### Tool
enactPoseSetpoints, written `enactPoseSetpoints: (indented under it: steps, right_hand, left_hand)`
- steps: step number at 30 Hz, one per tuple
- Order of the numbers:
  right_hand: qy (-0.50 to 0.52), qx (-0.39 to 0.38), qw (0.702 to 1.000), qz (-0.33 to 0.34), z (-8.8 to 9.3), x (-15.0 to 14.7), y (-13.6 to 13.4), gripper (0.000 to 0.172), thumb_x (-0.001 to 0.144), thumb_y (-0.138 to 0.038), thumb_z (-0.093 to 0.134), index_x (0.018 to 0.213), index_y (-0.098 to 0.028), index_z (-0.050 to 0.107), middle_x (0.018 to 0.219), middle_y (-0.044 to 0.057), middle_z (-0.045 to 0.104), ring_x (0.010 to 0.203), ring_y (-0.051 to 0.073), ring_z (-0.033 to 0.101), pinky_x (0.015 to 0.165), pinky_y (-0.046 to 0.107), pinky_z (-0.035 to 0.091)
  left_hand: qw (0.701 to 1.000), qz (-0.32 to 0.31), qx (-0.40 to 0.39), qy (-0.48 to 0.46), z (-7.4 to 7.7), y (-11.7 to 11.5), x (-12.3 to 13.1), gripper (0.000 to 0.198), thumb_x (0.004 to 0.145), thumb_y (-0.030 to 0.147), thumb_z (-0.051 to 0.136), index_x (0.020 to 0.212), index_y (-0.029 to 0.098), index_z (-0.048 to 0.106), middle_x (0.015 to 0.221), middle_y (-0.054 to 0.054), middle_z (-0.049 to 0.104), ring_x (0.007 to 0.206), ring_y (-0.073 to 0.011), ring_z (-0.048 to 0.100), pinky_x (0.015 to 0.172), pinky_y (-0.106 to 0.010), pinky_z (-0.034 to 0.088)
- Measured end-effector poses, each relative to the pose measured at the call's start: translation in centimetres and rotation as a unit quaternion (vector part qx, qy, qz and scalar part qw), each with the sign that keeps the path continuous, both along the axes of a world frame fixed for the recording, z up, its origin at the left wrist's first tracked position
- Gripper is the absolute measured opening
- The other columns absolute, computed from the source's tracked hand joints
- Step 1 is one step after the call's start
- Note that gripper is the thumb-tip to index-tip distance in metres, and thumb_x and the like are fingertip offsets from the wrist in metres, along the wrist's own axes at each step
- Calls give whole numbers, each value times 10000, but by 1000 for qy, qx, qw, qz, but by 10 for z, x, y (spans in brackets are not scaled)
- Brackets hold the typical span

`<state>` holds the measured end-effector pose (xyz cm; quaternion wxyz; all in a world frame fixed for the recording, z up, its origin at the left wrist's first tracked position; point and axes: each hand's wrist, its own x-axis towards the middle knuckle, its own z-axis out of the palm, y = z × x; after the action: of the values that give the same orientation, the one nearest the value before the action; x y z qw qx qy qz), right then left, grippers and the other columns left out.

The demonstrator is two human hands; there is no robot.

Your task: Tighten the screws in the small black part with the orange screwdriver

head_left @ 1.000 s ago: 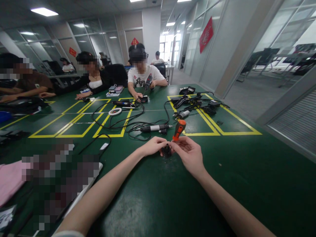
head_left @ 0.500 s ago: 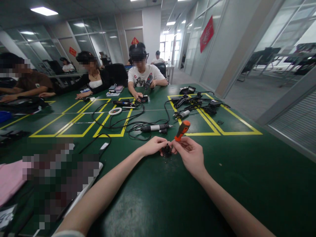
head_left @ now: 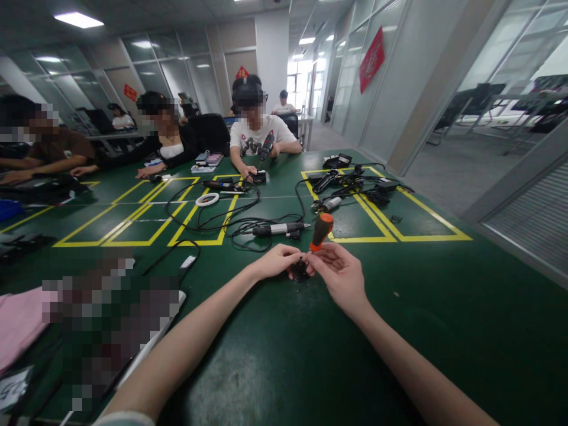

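Note:
Low on the green table, a small black round part [head_left: 301,272] with a raised centre is steadied by my left hand [head_left: 276,262], whose fingers close on its left side. My right hand [head_left: 341,271] pinches a screwdriver [head_left: 322,232] near the bottom of its orange and dark grey handle, which points up and leans slightly right. The screwdriver's shaft is mostly hidden by the fingers, and I cannot tell whether its tip touches the part. Right fingertips are close against the part's right side.
Beyond my hands lies a grey and black power screwdriver [head_left: 277,229] with looping black cables. More tools and black parts [head_left: 337,186] fill the yellow-taped area [head_left: 435,238] at right. A white ring [head_left: 207,200] lies farther left. Across the table, a person [head_left: 255,133] holds a drill.
The screwdriver's handle has shifted slightly left and stands a little more upright, with my right hand following it. My left hand and the black part have stayed in place.

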<state>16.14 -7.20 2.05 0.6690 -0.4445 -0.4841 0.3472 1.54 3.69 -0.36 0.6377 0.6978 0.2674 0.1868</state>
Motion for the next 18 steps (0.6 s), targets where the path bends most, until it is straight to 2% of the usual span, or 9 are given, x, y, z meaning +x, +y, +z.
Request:
enactPoseSetpoints:
  steps: [4, 8, 13, 18]
  right_hand:
    - [-22, 13, 1000, 1, 3, 0, 1, 351, 798, -537, 808, 803, -194, 732, 643, 15, 684, 540, 154, 648, 531, 292, 596]
    - [-33, 26, 999, 22, 5, 1, 1, 375, 882, -551, 716, 774, -192, 738, 620, 0, 624, 522, 132, 594, 501, 270, 542]
    - [23, 0, 999, 28, 0, 0, 1, 387, 786, -545, 823, 902, -202, 687, 688, 11, 716, 522, 133, 630, 510, 265, 563]
    - [16, -9, 1000, 22, -1, 0, 0, 383, 750, -529, 859, 821, -192, 691, 666, 22, 715, 533, 141, 650, 525, 263, 570]
  left_hand:
    - [1000, -12, -1, -2, 0, 0, -1, 586, 813, 688, 684, 784, 104, 655, 748, -43, 663, 583, -97, 606, 525, -204, 510]
    - [1000, -18, 1, 1, 2, -1, -2, 559, 841, 657, 669, 810, 99, 670, 787, -61, 685, 614, -100, 620, 538, -197, 510]
    - [1000, -6, 2, -4, 1, -2, -1, 591, 789, 707, 692, 739, 124, 608, 726, -28, 652, 594, -101, 602, 535, -214, 521]
    - [1000, -8, 3, -6, 3, -3, 0, 601, 793, 715, 681, 779, 115, 630, 717, -31, 639, 579, -100, 595, 516, -212, 502]
